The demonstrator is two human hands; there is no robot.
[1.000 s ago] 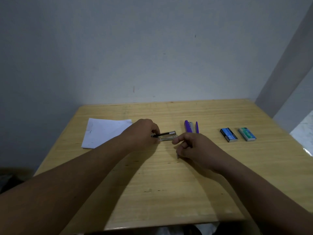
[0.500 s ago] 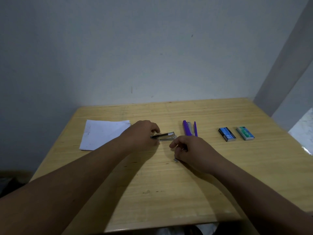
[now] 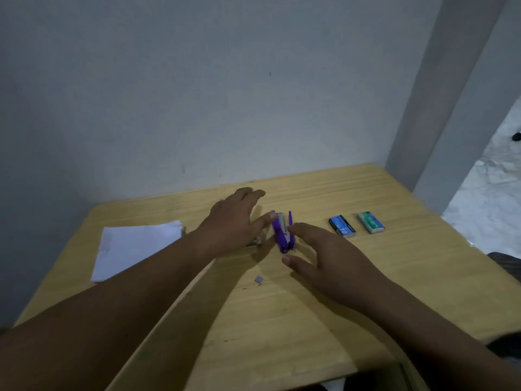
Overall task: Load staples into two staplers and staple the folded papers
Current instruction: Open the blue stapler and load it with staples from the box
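- Pale wooden tabletop [image 3: 282, 320] stands against a grey wall.
- Nearest lies a small strip of staples [image 3: 258, 280], apart from both hands.
- Right hand [image 3: 324, 258] hovers with spread, empty fingers just right of the purple stapler [image 3: 282, 231], which lies with its cover swung open.
- Left hand [image 3: 234, 224], also spread, has its thumb touching the stapler's far end.
- Folded papers [image 3: 135, 246] lie left; blue box [image 3: 342, 226] and green box [image 3: 370, 222] lie right.
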